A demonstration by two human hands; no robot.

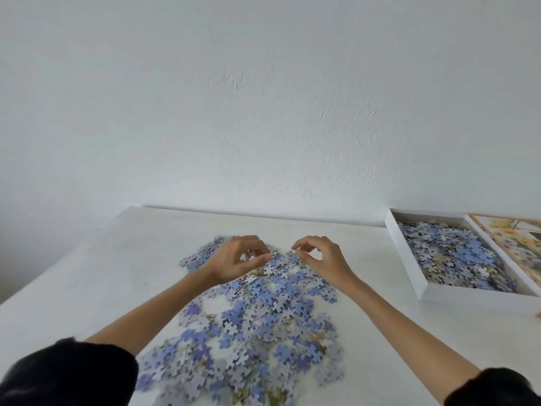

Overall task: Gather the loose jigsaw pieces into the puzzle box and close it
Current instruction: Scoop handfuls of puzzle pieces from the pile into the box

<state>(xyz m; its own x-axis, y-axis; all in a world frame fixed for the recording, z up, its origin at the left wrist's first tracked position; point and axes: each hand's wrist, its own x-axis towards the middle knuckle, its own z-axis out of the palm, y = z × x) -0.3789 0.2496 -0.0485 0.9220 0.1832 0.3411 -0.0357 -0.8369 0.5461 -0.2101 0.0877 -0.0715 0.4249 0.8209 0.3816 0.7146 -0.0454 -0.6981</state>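
A wide spread of loose blue, grey and pale jigsaw pieces [257, 315] covers the middle of the white table [87, 273]. My left hand [234, 259] hovers over the far end of the pile with curled fingers, and a few pieces show inside the curl. My right hand [319, 256] is beside it, thumb and fingers pinched at pieces on the pile's far edge. The open white puzzle box [409, 259] stands at the right and holds a heap of pieces [456, 256].
The box lid [515, 244], printed with a flower picture, lies against the box's right side at the frame edge. A white wall [263, 98] rises right behind the table's far edge. Dark sleeves cover both upper forearms.
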